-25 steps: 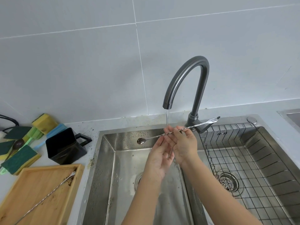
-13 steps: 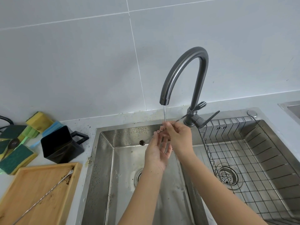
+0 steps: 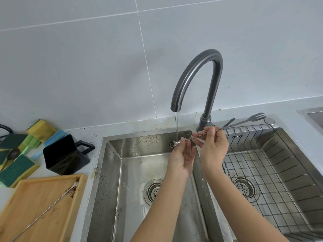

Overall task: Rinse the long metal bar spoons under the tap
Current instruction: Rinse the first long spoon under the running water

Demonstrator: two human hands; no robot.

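Spoon (image 3: 197, 136) lies nearly level over the left sink (image 3: 111, 172), its bowl under the water stream from the tap (image 3: 195, 74), its forked end pointing right past the tap base. Dark specks show on the bowl. My right hand (image 3: 212, 151) pinches the twisted shaft between thumb and fingertips; that grip is grasping the spoon. My left hand (image 3: 181, 159) is released, palm up, straight fingers touching the shaft just behind the bowl. A second spoon (image 3: 43, 212) lies diagonally in the wooden tray (image 3: 26, 193) on the table at lower left, brown residue near its bowl. A black jug (image 3: 64, 154) stands beside the sink, sponges (image 3: 15, 168) further left. A wire rack (image 3: 279, 172) sits in the right basin.
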